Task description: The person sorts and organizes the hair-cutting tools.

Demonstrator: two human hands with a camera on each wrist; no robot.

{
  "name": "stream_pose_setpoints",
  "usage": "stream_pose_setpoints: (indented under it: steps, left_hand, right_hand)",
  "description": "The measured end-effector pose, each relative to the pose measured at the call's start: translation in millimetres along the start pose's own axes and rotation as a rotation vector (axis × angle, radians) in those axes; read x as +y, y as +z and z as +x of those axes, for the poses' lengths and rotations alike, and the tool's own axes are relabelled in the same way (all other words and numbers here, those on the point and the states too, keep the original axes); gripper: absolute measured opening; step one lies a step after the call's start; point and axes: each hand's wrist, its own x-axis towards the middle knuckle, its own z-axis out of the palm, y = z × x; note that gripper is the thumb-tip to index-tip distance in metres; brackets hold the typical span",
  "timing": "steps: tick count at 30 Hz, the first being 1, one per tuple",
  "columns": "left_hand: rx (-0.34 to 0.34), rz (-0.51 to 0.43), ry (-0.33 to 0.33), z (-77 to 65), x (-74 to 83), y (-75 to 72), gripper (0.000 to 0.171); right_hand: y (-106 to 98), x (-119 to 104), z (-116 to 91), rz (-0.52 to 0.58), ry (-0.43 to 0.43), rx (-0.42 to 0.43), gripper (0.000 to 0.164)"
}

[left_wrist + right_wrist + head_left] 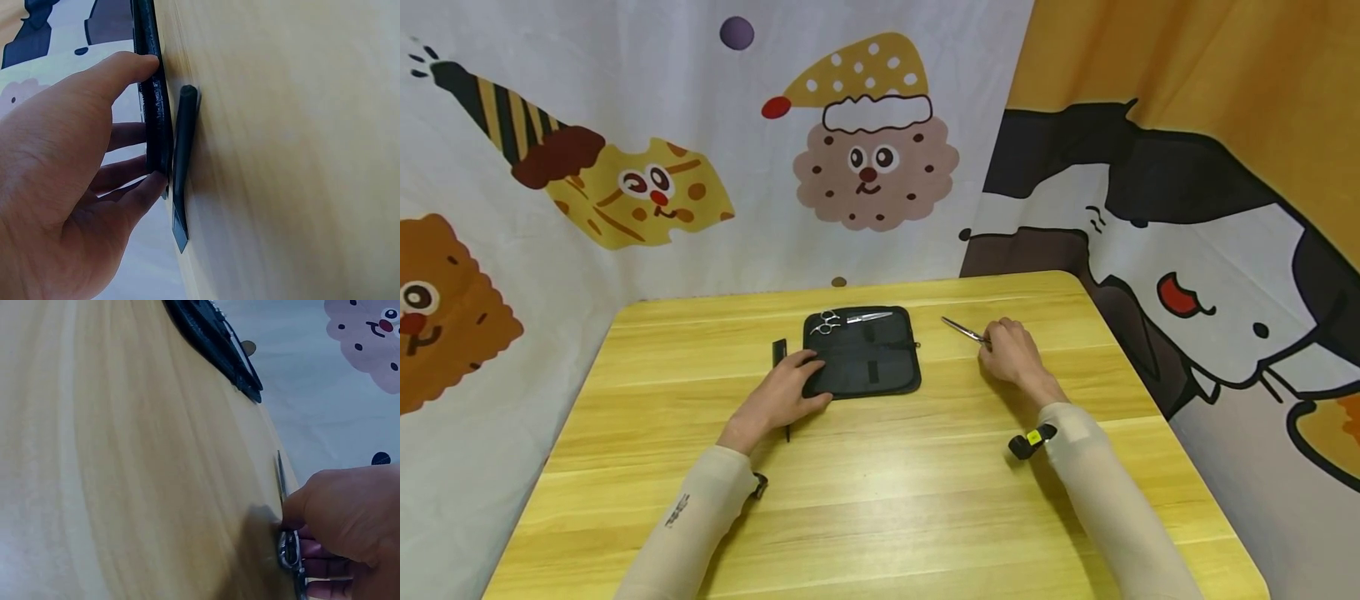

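Left hand [782, 392]: at the left end of the case [902, 367], fingers spread and relaxed, their tips touching its edge rather than clutching it; the left wrist view shows some fingers passing behind that edge.
Right hand [1011, 350]: well apart from the other, to the right of the case, thumb and fingers closed round the handles of the scissors [962, 329].
Scissors: metal, in the right hand, their tip pointing away from the person and leftward, towards the far side; I can't tell whether they touch the table [895, 483].
Case: black, opened out on the table, towards its far side, with dark straps inside and a small zip pull at the right end.
Cased pair [868, 317]: silver, lying along the far half of the case, 2 finger rings at the left, blades to the right.
Black tool [779, 350]: slim, on the table just left of the case, partly under the left hand in the head view; its near end narrows to a point.
Sleeves: 2, pale, a small dark device at each wrist, the right device [1022, 446] with a yellow patch.
Curtain [700, 92]: behind the table, printed with cartoon biscuits, a cheese and a big whiskered face.
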Motion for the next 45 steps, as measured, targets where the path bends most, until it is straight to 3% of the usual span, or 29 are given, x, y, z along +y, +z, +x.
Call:
stream_pose_setpoints:
  steps: [10, 12, 26, 45]
  left_hand:
    - [0.012, 0.001, 0.011, 0.8, 0.9, -0.3, 0.073]
    - [0.013, -0.001, 0.011, 0.9, 1.0, -0.2, 0.073]
    - [0.015, 0.012, 0.001, 2.5, -0.2, 0.3, 0.074]
    - [0.02, -0.002, -0.004, 2.4, -0.3, 2.0, 0.072]
  right_hand:
    - [-3.3, 2.7, 6.2, 0.0, -0.042, -0.028, 0.02]
    - [-9.7, -5.5, 3.9, -0.002, -0.013, -0.052, 0.019]
    - [-13.9, 6.2, 5.3, 0.132, 0.076, -0.128, 0.018]
    - [-19.1, 3.6, -2.2, 0.282, 0.088, -0.103, 0.016]
